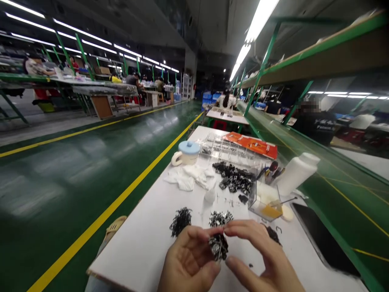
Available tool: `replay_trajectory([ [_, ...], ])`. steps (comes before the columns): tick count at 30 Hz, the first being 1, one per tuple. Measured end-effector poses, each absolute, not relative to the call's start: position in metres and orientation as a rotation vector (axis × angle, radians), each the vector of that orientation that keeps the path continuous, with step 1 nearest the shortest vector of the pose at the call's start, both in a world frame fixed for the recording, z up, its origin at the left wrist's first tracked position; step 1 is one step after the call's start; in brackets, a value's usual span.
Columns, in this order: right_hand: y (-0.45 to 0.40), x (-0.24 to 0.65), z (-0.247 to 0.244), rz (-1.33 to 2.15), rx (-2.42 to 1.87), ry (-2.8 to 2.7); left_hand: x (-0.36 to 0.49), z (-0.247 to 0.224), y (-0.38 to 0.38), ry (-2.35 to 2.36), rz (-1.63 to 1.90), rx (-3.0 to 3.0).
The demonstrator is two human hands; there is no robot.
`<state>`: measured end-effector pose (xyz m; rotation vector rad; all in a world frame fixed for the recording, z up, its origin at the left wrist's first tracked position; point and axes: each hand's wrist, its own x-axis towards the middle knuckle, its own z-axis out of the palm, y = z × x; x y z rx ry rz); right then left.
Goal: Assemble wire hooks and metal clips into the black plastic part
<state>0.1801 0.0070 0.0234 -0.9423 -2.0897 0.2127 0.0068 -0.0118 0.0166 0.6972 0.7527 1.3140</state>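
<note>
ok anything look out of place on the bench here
A small dark clump sits apart from the main heap of black parts on the white table, looking stray, as if it slipped off the heap.

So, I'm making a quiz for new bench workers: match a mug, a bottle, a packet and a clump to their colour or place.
Things:
1. Mug
2. Bottle
3. Packet
4. Clump

Colours or places:
A. Between left hand and right hand
B. Orange, far end of table
C. Light blue lid
D. White, right table edge

Pairs: 1C, 2D, 3B, 4A
</note>
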Motion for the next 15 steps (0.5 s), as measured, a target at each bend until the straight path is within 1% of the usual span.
replay_trajectory([
  [3, 0.007, 0.174, 0.025, 0.402, -0.963, -2.011, 0.007, 0.018, -0.015, 0.739, 1.319, 0.674],
  [7, 0.008, 0.173, 0.018, 0.556, -0.982, -1.952, 0.004, 0.014, -0.014, 0.759, 1.289, 0.713],
  [11, 0.010, 0.176, 0.014, 0.604, -0.989, -1.941, 0.000, 0.008, -0.010, 0.692, 1.204, 0.753],
  [15, 0.009, 0.178, 0.012, 0.668, -0.962, -1.964, 0.002, 0.007, -0.008, 0.622, 1.173, 0.666],
])
